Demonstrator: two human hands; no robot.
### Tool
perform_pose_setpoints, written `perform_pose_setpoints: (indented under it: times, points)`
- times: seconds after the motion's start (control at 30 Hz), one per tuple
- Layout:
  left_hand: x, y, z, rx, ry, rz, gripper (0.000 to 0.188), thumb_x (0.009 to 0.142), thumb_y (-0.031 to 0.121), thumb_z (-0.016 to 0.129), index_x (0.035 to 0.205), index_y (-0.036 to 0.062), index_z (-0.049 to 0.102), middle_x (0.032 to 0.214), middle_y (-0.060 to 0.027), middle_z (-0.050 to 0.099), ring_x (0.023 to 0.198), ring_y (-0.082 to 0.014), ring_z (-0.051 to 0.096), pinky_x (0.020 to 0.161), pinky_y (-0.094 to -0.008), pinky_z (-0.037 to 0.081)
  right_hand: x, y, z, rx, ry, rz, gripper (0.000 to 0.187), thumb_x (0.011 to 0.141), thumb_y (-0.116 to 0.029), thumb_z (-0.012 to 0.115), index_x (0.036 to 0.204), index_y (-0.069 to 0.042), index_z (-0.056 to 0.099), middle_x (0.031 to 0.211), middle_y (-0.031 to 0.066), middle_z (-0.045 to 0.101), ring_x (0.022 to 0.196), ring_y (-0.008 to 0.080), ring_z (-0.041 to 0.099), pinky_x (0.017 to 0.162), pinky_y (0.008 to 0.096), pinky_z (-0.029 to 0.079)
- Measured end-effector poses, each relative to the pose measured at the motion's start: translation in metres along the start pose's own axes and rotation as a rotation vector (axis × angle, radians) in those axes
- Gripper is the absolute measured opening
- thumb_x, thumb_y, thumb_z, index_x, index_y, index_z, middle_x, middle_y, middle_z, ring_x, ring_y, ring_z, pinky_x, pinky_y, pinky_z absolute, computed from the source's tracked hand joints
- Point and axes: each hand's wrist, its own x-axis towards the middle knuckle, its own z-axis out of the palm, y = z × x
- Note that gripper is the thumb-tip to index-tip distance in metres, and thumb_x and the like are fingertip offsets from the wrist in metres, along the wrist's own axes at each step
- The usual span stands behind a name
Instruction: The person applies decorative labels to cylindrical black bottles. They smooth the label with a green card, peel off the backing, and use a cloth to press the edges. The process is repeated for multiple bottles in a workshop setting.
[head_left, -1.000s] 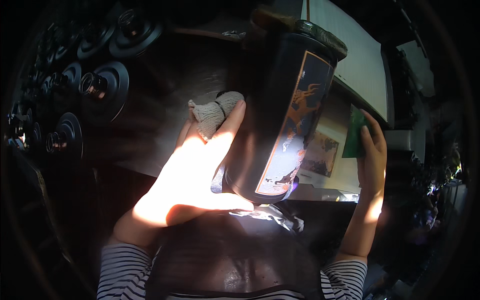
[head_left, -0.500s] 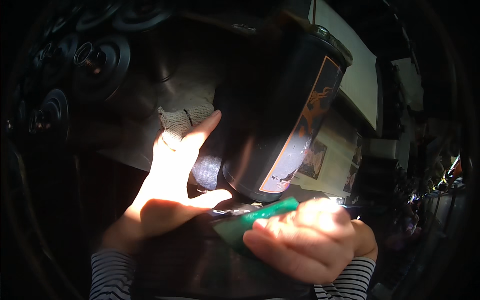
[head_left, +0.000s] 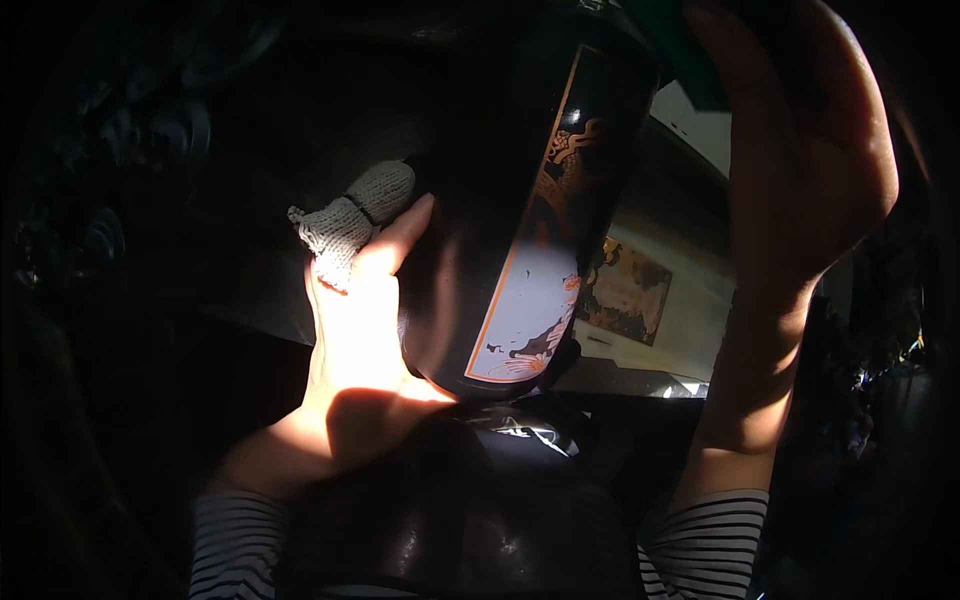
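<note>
A large black cylinder with a glossy, orange-bordered picture panel leans diagonally in front of me. My left hand is against its left side, the thumb close to the lower end and a bare finger along the flank. Grey knit finger covers sit on some fingers of that hand. Raised at the upper right, my right hand closes on a flat green piece beside the cylinder's far end. Shadow and the picture edge hide part of this piece, and I cannot tell its material.
Several dark round discs stand in shadow at the left. To the right of the cylinder is a pale surface with a blotchy brown picture. Dark, shiny material covers the area between my forearms.
My right hand has risen from the cylinder's lower end to its far upper end, carrying the green piece. The cylinder now appears further left, closer against my left hand.
</note>
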Motion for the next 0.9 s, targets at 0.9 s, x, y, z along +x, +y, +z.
perform_pose_setpoints:
  times: [0.9]
  points:
    - [0.014,0.018,0.009,-0.025,-0.123,0.027,0.099,0.061,0.042,0.080,0.137,0.0046,0.029,0.137,-0.0164,0.032,0.126,-0.0334,0.032,0.105,-0.0457,0.023,-0.092,-0.022,-0.013,0.148,-0.062,-0.742,0.024,0.087,-0.013,0.052,0.106,0.000,0.058,0.093,0.0076,0.063,0.073,0.0136,0.060,0.060,0.0188,0.049]
